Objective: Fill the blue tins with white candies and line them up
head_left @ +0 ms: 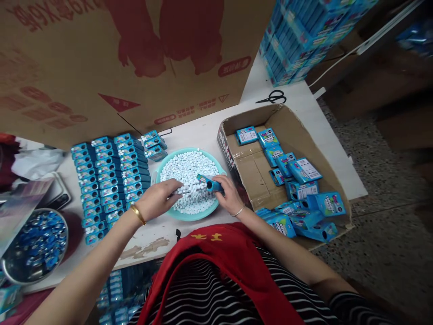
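A: Nearest the viewer, what are the two hands doing?

B: The left hand [158, 198] is resting over the near rim of one round teal basin [162, 166], fingers curled loosely among the small white pellets [187, 174]; whether it is pinching any cannot be told. The right hand [230, 195] is closing around one small blue container [209, 183], holding it tilted above the pellets.

A: And what is lying to either side?

B: At the left, open blue containers [111, 178] are standing in three close rows, too many to count surely, just beside the basin. One metal bowl [13, 266] of blue caps is sitting at the near left table edge. At the right, one shallow cardboard tray [287, 118] is holding roughly a dozen blue packs [304, 171], its near corner overhanging the table edge.

A: Farther back?

B: One pair of scissors [273, 97] is lying on bare white table [203, 131], the widest open room. One cardboard sheet [101, 58] is walling off the far side; stacked blue cartons [304, 36] are filling the far right corner.
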Action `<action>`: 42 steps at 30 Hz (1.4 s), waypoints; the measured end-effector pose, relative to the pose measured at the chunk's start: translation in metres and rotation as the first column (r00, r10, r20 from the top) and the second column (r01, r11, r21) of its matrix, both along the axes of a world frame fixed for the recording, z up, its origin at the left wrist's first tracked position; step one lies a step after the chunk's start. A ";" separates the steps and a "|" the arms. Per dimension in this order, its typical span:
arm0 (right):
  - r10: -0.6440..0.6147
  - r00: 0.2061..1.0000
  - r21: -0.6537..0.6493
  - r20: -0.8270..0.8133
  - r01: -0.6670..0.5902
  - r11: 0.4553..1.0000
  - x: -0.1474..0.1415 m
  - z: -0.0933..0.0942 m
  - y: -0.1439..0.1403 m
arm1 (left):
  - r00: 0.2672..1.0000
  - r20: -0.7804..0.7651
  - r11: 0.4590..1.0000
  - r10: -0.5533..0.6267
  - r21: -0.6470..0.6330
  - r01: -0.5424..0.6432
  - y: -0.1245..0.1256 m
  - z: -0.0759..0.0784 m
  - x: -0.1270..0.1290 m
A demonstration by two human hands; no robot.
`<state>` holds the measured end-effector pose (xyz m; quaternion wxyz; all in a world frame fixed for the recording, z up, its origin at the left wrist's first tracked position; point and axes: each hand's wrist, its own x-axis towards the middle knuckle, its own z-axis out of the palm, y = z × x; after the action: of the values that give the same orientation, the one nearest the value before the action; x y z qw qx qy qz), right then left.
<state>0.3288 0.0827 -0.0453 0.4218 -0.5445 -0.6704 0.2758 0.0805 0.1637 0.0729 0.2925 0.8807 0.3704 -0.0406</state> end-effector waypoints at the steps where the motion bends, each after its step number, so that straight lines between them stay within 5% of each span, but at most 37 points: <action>1: 0.015 1.000 0.000 0.002 -0.015 1.000 -0.003 0.000 0.000 | 0.998 -0.066 1.000 -0.020 0.022 0.022 -0.001 0.008 0.007; 7: 0.041 0.999 0.001 -0.007 -0.041 0.999 -0.011 -0.003 -0.003 | 0.915 -0.402 0.981 -0.031 0.163 0.105 -0.016 0.045 0.053; 13: 0.023 0.999 0.023 -0.044 -0.022 0.999 -0.008 -0.010 -0.003 | 0.916 -0.397 0.966 -0.056 0.211 0.150 -0.018 0.056 0.052; 16: 0.005 0.998 -0.008 -0.057 -0.006 1.000 -0.003 -0.012 -0.003 | 0.944 -0.323 0.980 0.063 0.200 0.003 -0.004 0.023 0.014; 20: -0.038 0.996 -0.054 -0.075 0.034 0.998 0.009 -0.009 -0.004 | 0.919 -0.359 0.985 0.162 0.001 -0.173 0.006 -0.061 -0.027; 24: -0.090 0.992 -0.093 -0.092 0.081 0.992 0.017 -0.006 -0.005 | 0.949 -0.271 0.977 0.161 -0.091 -0.192 -0.006 -0.137 -0.014; 29: -0.172 0.978 -0.117 -0.116 0.158 0.980 0.019 -0.011 -0.007 | 0.968 -0.122 0.964 0.220 -0.127 -0.236 -0.020 -0.174 0.016; 35: -0.244 0.958 -0.206 -0.152 0.211 0.956 0.018 -0.013 -0.009 | 0.963 0.022 0.945 0.268 -0.203 -0.258 -0.023 -0.162 0.007; 42: -0.187 0.978 -0.105 -0.091 0.177 0.979 0.019 -0.010 -0.007 | 0.950 0.205 0.962 0.235 -0.190 -0.197 -0.013 -0.081 -0.010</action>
<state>0.3478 0.0759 -0.0551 0.4516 -0.6088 -0.5817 0.2950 0.0703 0.1509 -0.0086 0.4081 0.8059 0.4245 0.0609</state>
